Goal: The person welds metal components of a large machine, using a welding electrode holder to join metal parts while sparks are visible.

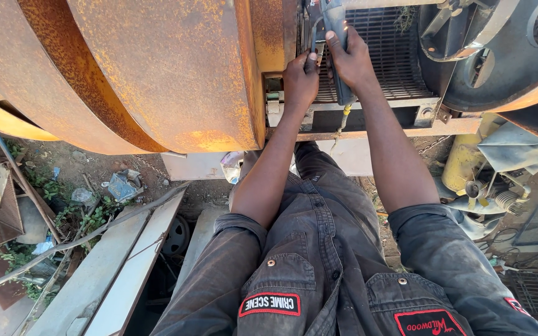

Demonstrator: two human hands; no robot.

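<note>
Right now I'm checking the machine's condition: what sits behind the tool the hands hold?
Behind the grey tool, held by the right hand with the left hand alongside, is a dark metal grille. What lies behind the grille is too dark to see.

We wear a faded dark grey denim work shirt [319, 261] with its sleeves rolled up above the elbows, so our forearms are bare. Small round metal snap studs [271, 263] dot the chest, and heavy seams run down the front. Two black rectangular patches with red borders [269, 303] sit low on the chest. Both hands [300, 78] are ungloved.
</note>
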